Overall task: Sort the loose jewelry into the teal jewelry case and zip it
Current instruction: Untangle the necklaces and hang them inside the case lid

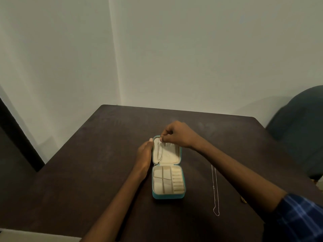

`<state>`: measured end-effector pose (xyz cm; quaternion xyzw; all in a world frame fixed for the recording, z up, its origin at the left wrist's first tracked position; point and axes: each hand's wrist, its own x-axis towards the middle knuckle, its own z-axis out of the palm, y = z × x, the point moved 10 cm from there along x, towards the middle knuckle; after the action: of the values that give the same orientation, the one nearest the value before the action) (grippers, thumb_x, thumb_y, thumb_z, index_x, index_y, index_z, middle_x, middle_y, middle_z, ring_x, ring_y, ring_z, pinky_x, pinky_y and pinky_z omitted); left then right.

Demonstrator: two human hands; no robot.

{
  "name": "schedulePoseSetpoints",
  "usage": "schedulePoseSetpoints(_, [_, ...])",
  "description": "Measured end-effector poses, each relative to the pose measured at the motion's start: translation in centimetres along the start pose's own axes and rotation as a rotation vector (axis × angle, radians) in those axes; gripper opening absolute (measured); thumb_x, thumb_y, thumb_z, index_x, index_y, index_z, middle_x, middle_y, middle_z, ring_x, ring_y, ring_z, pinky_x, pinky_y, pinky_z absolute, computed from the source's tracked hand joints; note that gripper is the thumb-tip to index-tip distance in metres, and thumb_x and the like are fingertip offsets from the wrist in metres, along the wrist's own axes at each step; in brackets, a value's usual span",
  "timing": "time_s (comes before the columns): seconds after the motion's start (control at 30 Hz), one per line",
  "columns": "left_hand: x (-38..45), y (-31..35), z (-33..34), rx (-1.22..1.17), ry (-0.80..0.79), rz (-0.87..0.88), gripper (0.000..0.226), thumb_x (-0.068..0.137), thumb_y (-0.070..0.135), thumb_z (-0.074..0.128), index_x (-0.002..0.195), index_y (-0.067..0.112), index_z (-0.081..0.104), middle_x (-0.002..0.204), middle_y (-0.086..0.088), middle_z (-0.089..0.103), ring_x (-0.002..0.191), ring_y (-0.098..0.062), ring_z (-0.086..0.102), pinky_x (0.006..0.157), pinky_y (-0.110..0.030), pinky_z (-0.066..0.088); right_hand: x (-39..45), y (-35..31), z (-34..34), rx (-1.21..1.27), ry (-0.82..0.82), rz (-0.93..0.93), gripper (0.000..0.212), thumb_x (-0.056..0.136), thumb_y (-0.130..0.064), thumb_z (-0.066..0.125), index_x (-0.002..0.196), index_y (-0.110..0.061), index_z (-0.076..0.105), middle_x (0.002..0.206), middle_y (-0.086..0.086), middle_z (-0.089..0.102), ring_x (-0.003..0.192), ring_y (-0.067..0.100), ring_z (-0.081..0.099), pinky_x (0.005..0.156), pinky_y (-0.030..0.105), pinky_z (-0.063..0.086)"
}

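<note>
Your right hand pinches the top of a silver necklace hanging down the raised lid of the open teal jewelry case. Your left hand, fingers straight, braces the lid's left edge. A second chain lies on the dark table to the right.

A dark brown table carries everything. Near its centre lies the teal jewelry case, open, with the lid part at 12 o'clock and the tray part with cream compartments at 6 o'clock. At 3 o'clock from the case, well apart, a thin silver chain lies stretched on the wood. Further toward 4 o'clock sits a small gold-coloured piece, too small to tell.
</note>
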<state>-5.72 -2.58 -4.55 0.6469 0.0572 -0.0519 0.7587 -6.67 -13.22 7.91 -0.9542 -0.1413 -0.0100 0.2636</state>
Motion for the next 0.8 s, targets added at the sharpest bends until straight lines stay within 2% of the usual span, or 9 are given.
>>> schedulePoseSetpoints(0.1, [0.3,0.0,0.0,0.014,-0.013,0.025,0.029,0.091,0.031,0.050,0.083,0.010,0.069,0.079,-0.012,0.066,0.074,-0.025,0.059,0.069,-0.041,0.046,0.6,0.6,0.4,-0.016,0.024,0.017,0.012,0.083,-0.017,0.064,0.085,-0.010,0.074,0.090,0.003,0.073,0.080,0.015,0.065,0.072,0.029,0.051])
schedulePoseSetpoints(0.27, [0.3,0.4,0.2,0.084,-0.061,0.117,0.019,0.090,0.020,0.056,0.096,0.005,0.066,0.081,-0.008,0.067,0.070,-0.015,0.062,0.064,-0.033,0.050,1.1,1.7,0.7,-0.076,0.112,0.050,0.013,0.082,-0.019,0.062,0.083,-0.013,0.073,0.086,0.003,0.073,0.073,0.013,0.061,0.067,0.032,0.051])
schedulePoseSetpoints(0.4, [0.5,0.4,0.3,0.076,-0.067,0.149,0.021,0.089,0.014,0.060,0.108,0.004,0.061,0.090,-0.014,0.069,0.076,-0.019,0.065,0.067,-0.034,0.054,1.3,1.7,0.9,-0.148,0.154,0.044,0.016,0.083,-0.020,0.059,0.081,-0.013,0.073,0.081,0.003,0.072,0.067,0.015,0.060,0.059,0.027,0.043])
schedulePoseSetpoints(0.67, [0.8,1.0,0.3,0.114,-0.063,0.215,0.018,0.087,0.010,0.061,0.105,0.007,0.060,0.079,-0.003,0.066,0.068,-0.011,0.064,0.060,-0.022,0.053,1.1,1.1,1.0,-0.261,0.224,0.018,0.017,0.081,-0.021,0.057,0.080,-0.013,0.072,0.079,0.007,0.071,0.075,0.025,0.063,0.060,0.026,0.036])
schedulePoseSetpoints(0.8, [1.2,0.5,0.0,0.113,-0.042,0.211,0.017,0.088,0.011,0.061,0.105,0.008,0.060,0.083,-0.006,0.067,0.072,-0.015,0.065,0.065,-0.031,0.054,0.8,0.6,0.7,-0.387,0.346,-0.023,0.017,0.081,-0.022,0.056,0.076,-0.013,0.070,0.075,0.007,0.068,0.073,0.027,0.061,0.062,0.028,0.036])
